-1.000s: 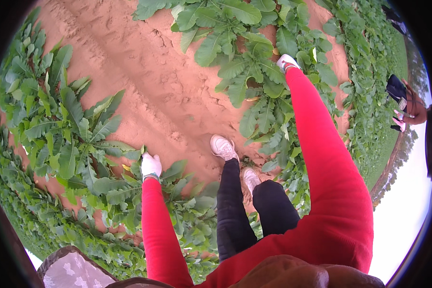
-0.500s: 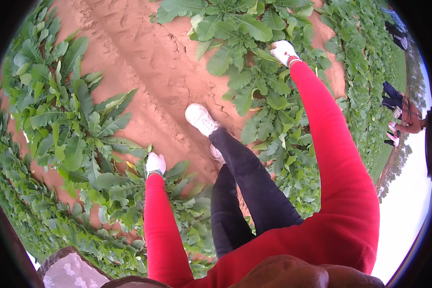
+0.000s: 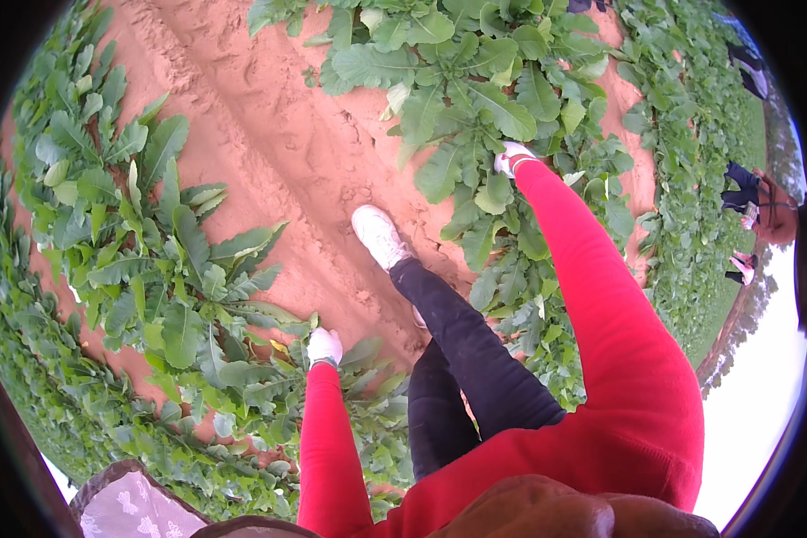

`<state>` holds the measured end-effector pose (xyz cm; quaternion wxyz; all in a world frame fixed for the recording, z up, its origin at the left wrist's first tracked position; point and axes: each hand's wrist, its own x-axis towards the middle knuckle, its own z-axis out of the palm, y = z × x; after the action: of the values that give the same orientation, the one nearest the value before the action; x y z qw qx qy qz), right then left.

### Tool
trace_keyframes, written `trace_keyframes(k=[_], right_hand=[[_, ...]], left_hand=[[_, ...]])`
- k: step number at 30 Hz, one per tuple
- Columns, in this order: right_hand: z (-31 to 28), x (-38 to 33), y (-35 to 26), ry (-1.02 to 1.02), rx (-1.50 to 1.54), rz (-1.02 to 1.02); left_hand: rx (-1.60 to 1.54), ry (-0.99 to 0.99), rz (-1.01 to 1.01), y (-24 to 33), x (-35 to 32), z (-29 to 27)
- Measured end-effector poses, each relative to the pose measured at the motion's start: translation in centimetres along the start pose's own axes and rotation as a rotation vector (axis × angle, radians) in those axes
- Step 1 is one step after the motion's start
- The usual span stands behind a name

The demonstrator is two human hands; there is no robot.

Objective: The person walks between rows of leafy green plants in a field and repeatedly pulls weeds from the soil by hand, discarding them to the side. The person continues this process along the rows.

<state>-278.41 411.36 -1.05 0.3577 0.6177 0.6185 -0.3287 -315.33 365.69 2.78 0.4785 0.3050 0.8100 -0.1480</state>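
Observation:
My left hand (image 3: pixel 325 346), in a white glove, is closed low beside a leafy green plant (image 3: pixel 211 278) on the left. A small green leaf tip (image 3: pixel 314 319) shows against the top of this hand, but what is inside the fist is hidden. My right hand (image 3: pixel 514 158), gloved in white too, reaches in among the broad, wavy-edged leaves of another green plant (image 3: pixel 475 103) at upper right. Leaves cover its fingers, so its grip does not show. Red sleeves cover both arms.
Reddish sandy soil (image 3: pixel 269 134) runs between the leafy rows, marked with ruts. My white shoe (image 3: pixel 381 237) stands on it. More rows of crop (image 3: pixel 681 161) lie to the right. A person (image 3: pixel 767 202) is at the far right edge, near trees.
My right hand has shifted left and deeper into the leaves. The view has moved, so plants and soil sit lower and further right. My left hand stays by the same plant.

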Motion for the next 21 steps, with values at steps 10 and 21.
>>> trace_keyframes(k=[10, 21], right_hand=[[-2.1, -5.8, -0.8, 0.374, -0.193, -0.185], [-9.5, -14.1, -22.4, -0.071, 0.407, -0.801]], left_hand=[[0.001, -0.088, -0.075, 1.0, -0.4, -1.0], [0.125, -0.182, 0.031, 0.3, 0.4, 0.7]])
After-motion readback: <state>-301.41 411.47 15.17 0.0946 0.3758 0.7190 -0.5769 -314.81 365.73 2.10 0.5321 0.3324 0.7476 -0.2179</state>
